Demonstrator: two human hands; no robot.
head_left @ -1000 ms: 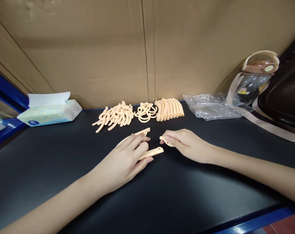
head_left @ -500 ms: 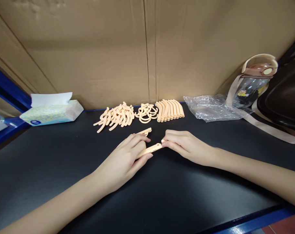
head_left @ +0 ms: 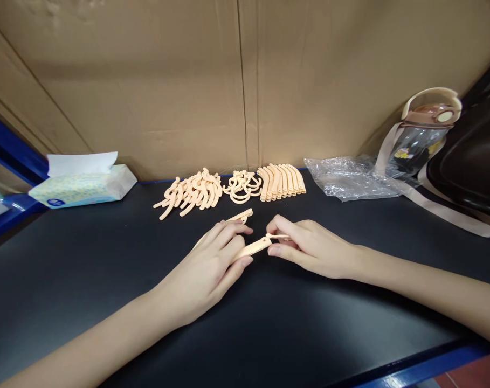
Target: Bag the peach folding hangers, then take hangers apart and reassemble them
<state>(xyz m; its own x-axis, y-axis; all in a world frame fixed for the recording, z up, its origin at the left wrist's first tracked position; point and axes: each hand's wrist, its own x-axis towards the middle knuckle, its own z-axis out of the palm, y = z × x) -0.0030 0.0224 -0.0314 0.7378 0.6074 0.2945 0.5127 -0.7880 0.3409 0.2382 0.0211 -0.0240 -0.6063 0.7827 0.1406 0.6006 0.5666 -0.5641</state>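
Observation:
My left hand [head_left: 207, 264] rests on the black tabletop [head_left: 269, 323] and is closed on a curved peach plastic strip [head_left: 253, 248]; another end of peach plastic [head_left: 241, 216] sticks out beyond its fingers. My right hand [head_left: 309, 245] pinches a small peach ring piece [head_left: 277, 236] against the strip's tip, so the two hands meet at the table's middle. Behind them lie a heap of curved peach pieces [head_left: 190, 194], a cluster of peach rings [head_left: 242, 186] and a neat row of peach strips [head_left: 282, 180].
A tissue pack [head_left: 81, 180] sits at the back left beside a blue rail [head_left: 10, 156]. A crumpled clear plastic bag [head_left: 345, 178], a strapped water bottle [head_left: 425, 132] and a dark bag [head_left: 471, 161] fill the back right. Cardboard [head_left: 245, 81] forms the rear wall.
My right hand brought the small ring piece leftward from apart to touching the strip's tip. The strip's free end lifted slightly; my left hand stayed put.

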